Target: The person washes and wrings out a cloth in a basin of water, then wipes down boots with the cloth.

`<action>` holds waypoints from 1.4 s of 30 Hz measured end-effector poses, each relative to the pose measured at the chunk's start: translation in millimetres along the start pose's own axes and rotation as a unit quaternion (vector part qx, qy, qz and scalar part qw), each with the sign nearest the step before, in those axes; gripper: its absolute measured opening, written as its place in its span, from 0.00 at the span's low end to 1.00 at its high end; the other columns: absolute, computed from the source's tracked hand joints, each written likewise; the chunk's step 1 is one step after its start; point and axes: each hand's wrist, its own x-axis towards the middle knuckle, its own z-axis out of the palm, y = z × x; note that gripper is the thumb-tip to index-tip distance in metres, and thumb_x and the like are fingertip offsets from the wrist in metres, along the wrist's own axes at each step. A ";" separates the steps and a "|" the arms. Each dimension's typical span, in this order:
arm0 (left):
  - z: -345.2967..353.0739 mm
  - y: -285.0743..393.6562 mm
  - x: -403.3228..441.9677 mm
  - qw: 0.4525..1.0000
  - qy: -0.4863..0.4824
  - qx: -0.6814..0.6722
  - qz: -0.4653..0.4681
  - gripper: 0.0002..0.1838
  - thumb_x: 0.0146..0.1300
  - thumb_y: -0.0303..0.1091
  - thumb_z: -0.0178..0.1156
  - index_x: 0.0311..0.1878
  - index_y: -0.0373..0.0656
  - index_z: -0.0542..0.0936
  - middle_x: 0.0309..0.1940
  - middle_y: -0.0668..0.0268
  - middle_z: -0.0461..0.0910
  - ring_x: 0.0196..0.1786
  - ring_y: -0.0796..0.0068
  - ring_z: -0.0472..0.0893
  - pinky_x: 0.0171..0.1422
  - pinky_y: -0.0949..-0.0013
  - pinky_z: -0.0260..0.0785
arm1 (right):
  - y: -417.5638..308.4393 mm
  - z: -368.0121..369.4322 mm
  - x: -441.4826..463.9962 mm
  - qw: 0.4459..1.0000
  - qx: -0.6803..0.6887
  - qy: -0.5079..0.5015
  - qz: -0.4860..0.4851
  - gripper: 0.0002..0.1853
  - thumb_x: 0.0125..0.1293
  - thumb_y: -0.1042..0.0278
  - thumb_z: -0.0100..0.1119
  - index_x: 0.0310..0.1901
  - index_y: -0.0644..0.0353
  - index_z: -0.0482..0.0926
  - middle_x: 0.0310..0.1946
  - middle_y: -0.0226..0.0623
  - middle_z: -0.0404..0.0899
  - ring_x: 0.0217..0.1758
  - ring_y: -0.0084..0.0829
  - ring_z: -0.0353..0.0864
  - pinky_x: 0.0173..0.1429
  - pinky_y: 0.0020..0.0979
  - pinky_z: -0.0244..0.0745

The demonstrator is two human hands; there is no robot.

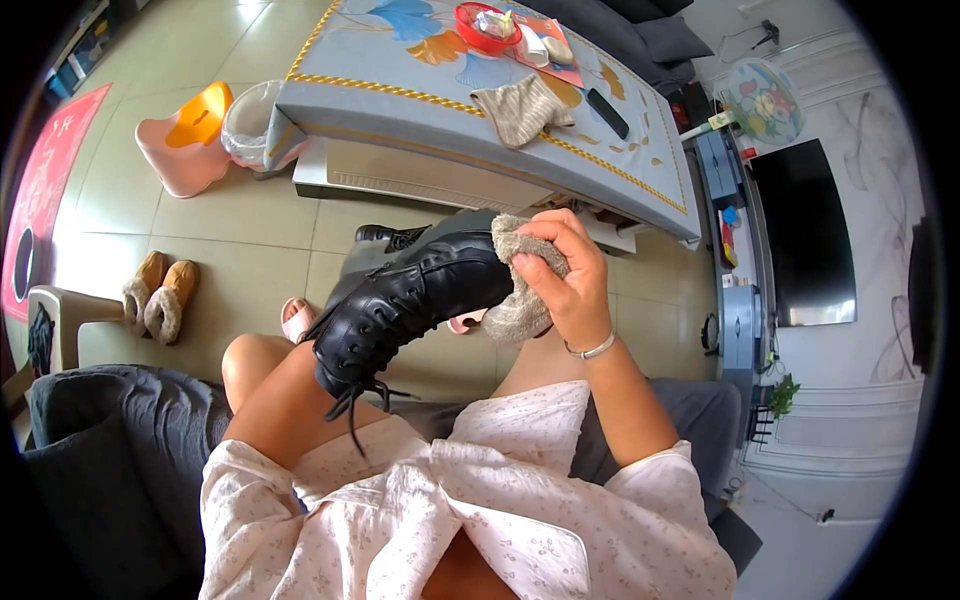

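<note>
A black lace-up boot is held up in front of me, its toe pointing right and its laces hanging loose. My left forearm runs up to the boot's ankle end; my left hand holds it from there, with the fingers hidden by the boot. My right hand is closed around a bunched beige cloth, which presses against the boot's toe. A second black boot is partly visible beyond, low near the table.
Ahead stands a table with a blue patterned tablecloth, bearing a striped cloth, a phone and a red basket. Tan slippers, a pink potty seat and a lined bin are at left. I sit on a dark sofa.
</note>
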 end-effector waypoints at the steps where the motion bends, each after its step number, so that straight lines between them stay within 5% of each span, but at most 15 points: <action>1: 0.6 -1.1 2.2 1.000 0.001 0.001 -0.001 0.06 0.68 0.26 0.50 0.39 0.41 0.76 0.31 0.67 0.77 0.30 0.82 0.74 0.36 0.79 0.69 | 2.0 -1.2 -0.8 1.000 -0.001 -0.001 0.002 0.11 0.57 0.71 0.67 0.41 0.64 0.82 0.39 0.36 0.78 0.42 0.30 0.77 0.49 0.27 0.72; 10: -25.6 -10.0 -21.3 0.995 0.095 -0.042 -0.008 0.05 0.68 0.26 0.50 0.39 0.41 0.77 0.31 0.67 0.77 0.30 0.82 0.74 0.36 0.79 0.69 | -53.6 5.4 6.4 0.994 -0.087 -0.019 -0.064 0.11 0.52 0.73 0.68 0.39 0.59 0.84 0.36 0.36 0.77 0.35 0.34 0.79 0.40 0.30 0.76; 14: -21.4 -16.5 -1.7 0.993 0.099 -0.057 -0.011 0.05 0.68 0.26 0.50 0.39 0.41 0.77 0.31 0.67 0.77 0.30 0.82 0.75 0.36 0.78 0.69 | -16.7 -1.4 -1.1 0.997 -0.073 -0.001 -0.031 0.13 0.53 0.75 0.70 0.42 0.60 0.82 0.46 0.39 0.75 0.47 0.35 0.77 0.53 0.31 0.73; 15: -20.1 -17.7 1.6 0.993 0.101 -0.059 -0.007 0.05 0.68 0.26 0.50 0.39 0.41 0.77 0.31 0.66 0.77 0.30 0.82 0.75 0.36 0.78 0.69 | -9.8 1.2 -1.2 0.995 -0.086 0.002 -0.059 0.13 0.57 0.68 0.68 0.40 0.60 0.76 0.49 0.37 0.73 0.45 0.38 0.79 0.50 0.34 0.75; 19: -29.9 -6.9 10.5 0.992 0.111 -0.060 0.017 0.05 0.68 0.27 0.50 0.39 0.41 0.77 0.31 0.66 0.77 0.30 0.82 0.75 0.36 0.78 0.69 | 4.1 11.9 -1.3 0.986 -0.114 0.094 -0.072 0.11 0.55 0.70 0.66 0.35 0.58 0.72 0.37 0.36 0.78 0.36 0.39 0.81 0.39 0.34 0.76; 22: -37.6 4.0 20.1 0.990 0.115 -0.066 0.050 0.05 0.68 0.27 0.50 0.39 0.41 0.77 0.31 0.66 0.77 0.30 0.82 0.75 0.36 0.78 0.69 | -7.8 31.5 -18.6 0.997 -0.055 0.054 0.004 0.10 0.55 0.70 0.64 0.38 0.57 0.74 0.32 0.35 0.78 0.29 0.37 0.80 0.34 0.33 0.76; 23: -41.1 8.3 23.2 0.989 0.117 -0.067 0.059 0.05 0.68 0.27 0.50 0.39 0.41 0.77 0.31 0.66 0.77 0.30 0.82 0.75 0.36 0.78 0.69 | -8.5 40.0 -27.2 0.995 -0.072 -0.038 0.061 0.17 0.57 0.56 0.68 0.41 0.57 0.75 0.31 0.35 0.80 0.30 0.36 0.82 0.34 0.33 0.77; 24: -42.2 9.4 25.4 0.988 0.118 -0.070 0.066 0.05 0.68 0.27 0.51 0.39 0.41 0.77 0.31 0.66 0.77 0.30 0.82 0.75 0.36 0.78 0.69 | -11.4 54.4 -33.3 0.996 -0.059 -0.048 0.054 0.17 0.57 0.56 0.68 0.41 0.57 0.75 0.31 0.35 0.80 0.30 0.36 0.82 0.34 0.33 0.77; 27: -44.8 10.7 33.1 0.987 0.115 -0.077 0.078 0.05 0.68 0.27 0.51 0.39 0.41 0.77 0.31 0.66 0.77 0.30 0.81 0.75 0.36 0.78 0.69 | -9.4 105.8 -45.5 0.978 -0.183 -0.084 -0.062 0.38 0.52 0.27 0.64 0.42 0.61 0.77 0.30 0.40 0.82 0.28 0.39 0.83 0.32 0.36 0.77; 30: -43.8 8.4 36.1 0.987 0.114 -0.085 0.080 0.05 0.68 0.27 0.51 0.39 0.41 0.77 0.31 0.66 0.77 0.30 0.81 0.75 0.36 0.78 0.69 | -15.4 121.2 -33.5 0.939 -0.309 -0.139 -0.048 0.35 0.54 0.30 0.64 0.38 0.62 0.78 0.26 0.38 0.81 0.25 0.40 0.82 0.29 0.37 0.76; 35: -41.7 4.2 41.6 0.986 0.108 -0.090 0.086 0.05 0.68 0.27 0.51 0.39 0.41 0.77 0.31 0.66 0.77 0.30 0.81 0.75 0.36 0.78 0.70 | -4.7 123.2 -23.0 0.968 -0.215 -0.128 -0.018 0.33 0.54 0.33 0.65 0.35 0.64 0.79 0.24 0.41 0.80 0.26 0.43 0.82 0.29 0.38 0.77; 38: -41.3 1.7 45.0 0.986 0.103 -0.095 0.088 0.05 0.68 0.27 0.51 0.39 0.41 0.77 0.31 0.66 0.77 0.30 0.81 0.75 0.36 0.78 0.70 | -8.9 121.3 -21.3 0.949 -0.288 -0.125 -0.038 0.33 0.53 0.34 0.67 0.36 0.65 0.79 0.25 0.42 0.81 0.26 0.43 0.83 0.30 0.38 0.78; 42: -41.6 3.2 48.0 0.987 0.096 -0.097 0.091 0.05 0.68 0.27 0.51 0.38 0.41 0.77 0.31 0.66 0.77 0.30 0.81 0.75 0.36 0.78 0.70 | 9.2 117.8 -16.9 0.957 -0.241 -0.134 -0.088 0.23 0.54 0.50 0.69 0.36 0.65 0.78 0.25 0.42 0.80 0.27 0.43 0.83 0.31 0.38 0.78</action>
